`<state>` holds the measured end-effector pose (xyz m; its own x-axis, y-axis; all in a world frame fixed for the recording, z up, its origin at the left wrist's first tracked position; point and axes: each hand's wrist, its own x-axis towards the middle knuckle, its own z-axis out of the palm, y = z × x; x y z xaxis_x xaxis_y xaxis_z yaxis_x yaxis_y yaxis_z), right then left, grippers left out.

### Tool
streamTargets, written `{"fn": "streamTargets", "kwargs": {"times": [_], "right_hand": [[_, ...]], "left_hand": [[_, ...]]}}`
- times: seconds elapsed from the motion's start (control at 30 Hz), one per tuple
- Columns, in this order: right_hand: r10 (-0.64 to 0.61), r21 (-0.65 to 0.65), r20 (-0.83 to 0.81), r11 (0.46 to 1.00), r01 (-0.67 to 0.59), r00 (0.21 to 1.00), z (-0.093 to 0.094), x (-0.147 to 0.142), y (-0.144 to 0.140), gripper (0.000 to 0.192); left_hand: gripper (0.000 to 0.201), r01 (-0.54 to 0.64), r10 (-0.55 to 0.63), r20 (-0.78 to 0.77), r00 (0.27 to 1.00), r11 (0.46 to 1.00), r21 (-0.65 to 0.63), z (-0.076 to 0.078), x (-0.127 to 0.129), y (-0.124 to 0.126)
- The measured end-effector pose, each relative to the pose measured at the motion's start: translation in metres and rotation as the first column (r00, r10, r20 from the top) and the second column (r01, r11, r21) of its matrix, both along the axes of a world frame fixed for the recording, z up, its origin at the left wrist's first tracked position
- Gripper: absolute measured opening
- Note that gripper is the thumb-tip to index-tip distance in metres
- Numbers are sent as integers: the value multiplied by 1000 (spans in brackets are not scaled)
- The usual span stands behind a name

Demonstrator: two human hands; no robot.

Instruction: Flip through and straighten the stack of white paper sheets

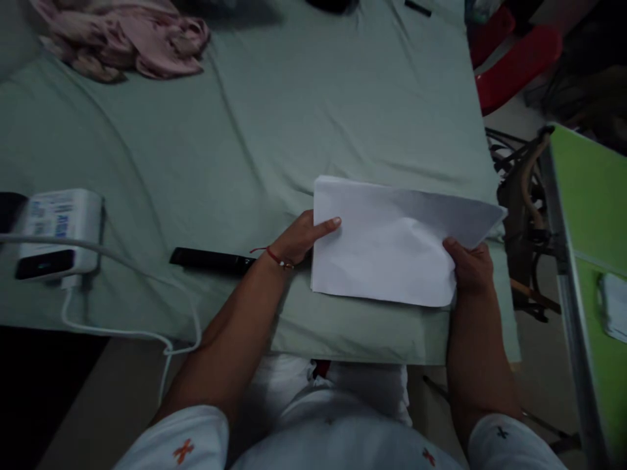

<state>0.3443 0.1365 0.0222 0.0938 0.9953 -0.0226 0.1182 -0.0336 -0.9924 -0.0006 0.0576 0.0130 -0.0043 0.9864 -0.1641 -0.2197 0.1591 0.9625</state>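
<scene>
White paper sheet (392, 245), folded or stacked, held just right of centre frame above the near edge of a pale green bedsheet (274, 130). Right hand (469, 264) at the sheet's lower right corner, closed in a grip, thumb on top, remaining fingers hidden beneath. Left hand (301, 238) at the sheet's left edge, partly open, index finger stretched out across the paper's surface, other fingers tucked behind the edge; thin red bracelet (278, 258) at the wrist. White sleeves with small cross marks at the bottom of the frame.

Just left of the left wrist, flat on the bedsheet, a slim black remote-like object (210, 260). Further left, at the frame's left edge, a white box-shaped device (61, 228) with a white cable (122, 329) trailing off the bed edge. Lower right, a green table top (588, 215) with metal edge. Upper left, crumpled pink cloth (127, 36). Upper right, a red plastic chair (519, 62).
</scene>
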Motion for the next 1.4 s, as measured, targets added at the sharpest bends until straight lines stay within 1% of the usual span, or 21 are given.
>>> {"fn": "streamTargets", "kwargs": {"times": [0.07,0.13,0.17,0.2,0.23,0.3,0.33,0.37,0.4,0.47,0.53,0.6,0.7,0.8,0.87,0.9,1.0,1.1,1.17,1.3,1.4], "right_hand": [[49,-55,20,997,-47,999,-2,-1,1,41],[103,-119,79,989,-94,991,-1,0,5,41],[126,-137,145,985,-107,981,0,1,8,41],[127,-127,236,987,-99,963,3,3,11,43],[107,-90,343,993,-80,933,7,5,14,48],[19,44,528,998,-50,849,19,7,19,63],[-18,114,580,992,-60,815,27,6,19,67],[-27,171,605,980,-97,796,36,4,19,64],[-3,210,611,965,-158,792,45,-2,18,55],[105,237,642,915,-327,759,61,-21,14,35],[139,285,714,838,-466,686,73,-48,11,28],[149,299,777,768,-567,612,80,-80,9,31],[211,229,849,679,-698,484,80,-121,8,41],[255,135,892,637,-759,373,79,-147,8,45],[301,62,904,611,-789,304,80,-156,6,44],[315,41,905,603,-797,286,81,-158,5,44],[312,24,912,609,-793,266,85,-164,-2,44],[339,-54,921,599,-799,192,88,-169,-8,40],[357,-84,918,600,-796,172,89,-172,-10,36],[365,-52,900,633,-773,239,86,-175,-5,29],[315,35,889,676,-736,332,80,-175,3,30]], "left_hand": [[72,-44,44,51,998,999,-7,-1,3,2],[72,-58,59,66,996,998,-29,-2,6,2],[72,-54,57,66,996,998,-43,-2,6,3],[71,-46,50,65,997,997,-59,-2,7,2],[71,-36,40,62,997,997,-75,-2,7,2],[70,-22,27,51,998,995,-100,-3,6,2],[69,-19,23,42,999,994,-107,-3,6,1],[68,-20,23,34,999,994,-107,-4,5,1],[67,-22,25,27,999,995,-102,-4,5,1],[65,-30,32,19,999,996,-82,-5,5,2],[62,-30,31,14,999,997,-69,-5,5,1],[59,-22,22,2,1000,997,-73,-5,5,1],[55,-16,15,-21,1000,996,-84,-5,4,0],[55,-15,13,-23,1000,998,-67,-3,4,0],[56,-17,16,-15,1000,998,-53,-1,4,0],[57,-20,20,-10,1000,999,-49,0,5,0],[59,-35,35,-2,999,998,-47,2,5,0],[60,-44,43,-15,999,997,-58,1,7,0],[61,-48,46,-42,998,997,-59,0,8,0],[63,-44,41,-105,994,998,-32,-1,10,0],[64,-58,57,-131,990,998,0,0,12,1]]}}
